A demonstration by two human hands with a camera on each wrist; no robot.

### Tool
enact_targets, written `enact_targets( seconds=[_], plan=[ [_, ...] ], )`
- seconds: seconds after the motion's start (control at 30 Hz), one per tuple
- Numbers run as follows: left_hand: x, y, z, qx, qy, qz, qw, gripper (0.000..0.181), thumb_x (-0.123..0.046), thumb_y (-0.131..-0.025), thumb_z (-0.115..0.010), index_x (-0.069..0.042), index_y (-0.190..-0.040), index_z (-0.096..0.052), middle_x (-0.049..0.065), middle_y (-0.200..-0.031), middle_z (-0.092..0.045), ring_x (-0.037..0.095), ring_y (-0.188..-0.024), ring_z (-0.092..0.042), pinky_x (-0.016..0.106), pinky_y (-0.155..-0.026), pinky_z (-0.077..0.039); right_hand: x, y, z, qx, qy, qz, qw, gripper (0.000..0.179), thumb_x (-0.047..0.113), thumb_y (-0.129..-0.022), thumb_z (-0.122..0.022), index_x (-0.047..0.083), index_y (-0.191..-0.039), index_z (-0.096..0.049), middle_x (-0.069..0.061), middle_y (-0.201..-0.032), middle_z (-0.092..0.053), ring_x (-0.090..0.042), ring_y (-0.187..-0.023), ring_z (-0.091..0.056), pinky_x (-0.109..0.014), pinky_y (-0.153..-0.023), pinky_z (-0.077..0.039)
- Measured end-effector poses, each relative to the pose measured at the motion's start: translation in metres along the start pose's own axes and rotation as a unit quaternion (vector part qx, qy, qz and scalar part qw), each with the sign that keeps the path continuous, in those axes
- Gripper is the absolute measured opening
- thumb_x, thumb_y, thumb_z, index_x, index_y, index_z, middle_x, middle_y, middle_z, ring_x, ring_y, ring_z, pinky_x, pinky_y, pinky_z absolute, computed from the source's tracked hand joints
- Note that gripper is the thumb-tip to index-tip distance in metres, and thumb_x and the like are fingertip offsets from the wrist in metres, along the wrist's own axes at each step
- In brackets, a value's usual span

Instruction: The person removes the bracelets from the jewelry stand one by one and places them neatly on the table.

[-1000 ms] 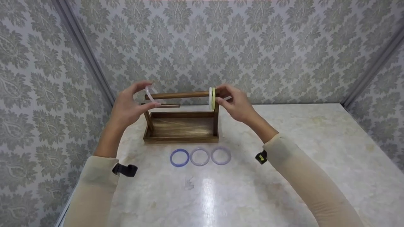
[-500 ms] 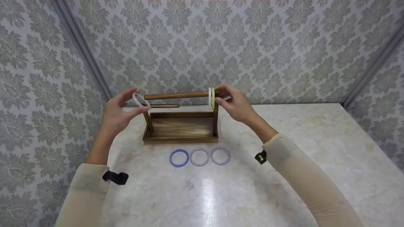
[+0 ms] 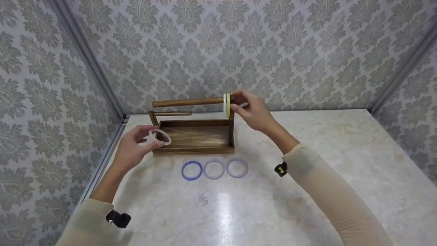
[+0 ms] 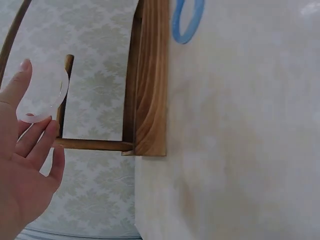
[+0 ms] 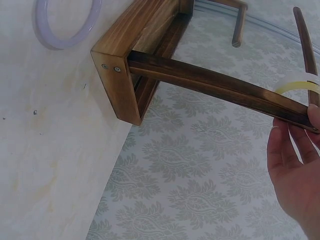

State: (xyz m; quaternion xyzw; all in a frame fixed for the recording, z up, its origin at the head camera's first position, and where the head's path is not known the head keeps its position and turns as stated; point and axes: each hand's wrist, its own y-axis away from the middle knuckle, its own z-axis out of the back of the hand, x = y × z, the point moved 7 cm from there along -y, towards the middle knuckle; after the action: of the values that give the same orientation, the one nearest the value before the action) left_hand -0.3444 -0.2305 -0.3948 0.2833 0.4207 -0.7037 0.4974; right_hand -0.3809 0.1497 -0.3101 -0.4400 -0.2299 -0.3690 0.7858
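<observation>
Below the upper rod's free end, my left hand (image 3: 131,148) pinches a pale translucent bangle (image 4: 65,87) between thumb and fingers. That bangle overlaps the left end of the wooden bangle stand (image 3: 196,150) in the head view. My right hand (image 3: 255,112) grips the top of the stand's right post (image 5: 210,88). Right beside those fingers, a yellow-green bangle (image 3: 228,106) and a white bangle (image 3: 224,106) hang on the upper rod (image 3: 187,101). The shorter lower rod (image 3: 174,113) bears no bangle.
In front of the stand, a blue bangle (image 3: 192,179) and two pale lilac bangles, one in the middle (image 3: 214,178) and one at right (image 3: 237,176), lie in a row on the marbled table (image 3: 317,191). Patterned walls (image 3: 211,41) rise behind and at both sides.
My left hand has drawn the pale bangle leftward off the upper rod's end, then lowered it toward the tray's left end. The right hand keeps its grip on the post.
</observation>
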Motion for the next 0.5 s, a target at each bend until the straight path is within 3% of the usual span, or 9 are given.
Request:
enact_targets(
  seconds=[0.3, 0.4, 0.5],
  plan=[
    [0.000, 0.042, -0.048, 0.063, 0.009, 0.021, 0.9978, 0.062, -0.040, -0.085, -0.092, -0.019, -0.137, -0.067, -0.006, -0.137, -0.068, 0.020, -0.133, -0.060, 0.040, -0.110, -0.050, -0.001, -0.001, -0.002, -0.005, -0.005, 0.005, 1.0000, 0.026, 0.018, -0.106, -0.070, 0.006, -0.129, -0.068, -0.005, -0.113, -0.072, -0.017, -0.102, -0.068, -0.042, -0.085, -0.061],
    [0.001, 0.056, -0.071, 0.086, 0.019, 0.040, 0.9953, 0.061, -0.036, -0.082, -0.094, -0.021, -0.135, -0.068, -0.006, -0.136, -0.069, 0.021, -0.134, -0.060, 0.047, -0.110, -0.049, -0.001, -0.001, -0.001, -0.007, -0.002, 0.005, 1.0000, 0.026, 0.017, -0.106, -0.070, 0.006, -0.129, -0.068, -0.005, -0.112, -0.072, -0.017, -0.102, -0.069, -0.044, -0.085, -0.061],
    [0.002, 0.068, -0.089, 0.110, 0.027, 0.056, 0.9920, 0.059, -0.032, -0.080, -0.096, -0.024, -0.133, -0.069, -0.008, -0.136, -0.070, 0.017, -0.134, -0.060, 0.047, -0.111, -0.049, -0.001, -0.001, -0.001, -0.007, -0.004, 0.002, 1.0000, 0.027, 0.018, -0.105, -0.070, 0.006, -0.130, -0.067, -0.005, -0.113, -0.072, -0.017, -0.102, -0.068, -0.043, -0.085, -0.061]
  ],
)
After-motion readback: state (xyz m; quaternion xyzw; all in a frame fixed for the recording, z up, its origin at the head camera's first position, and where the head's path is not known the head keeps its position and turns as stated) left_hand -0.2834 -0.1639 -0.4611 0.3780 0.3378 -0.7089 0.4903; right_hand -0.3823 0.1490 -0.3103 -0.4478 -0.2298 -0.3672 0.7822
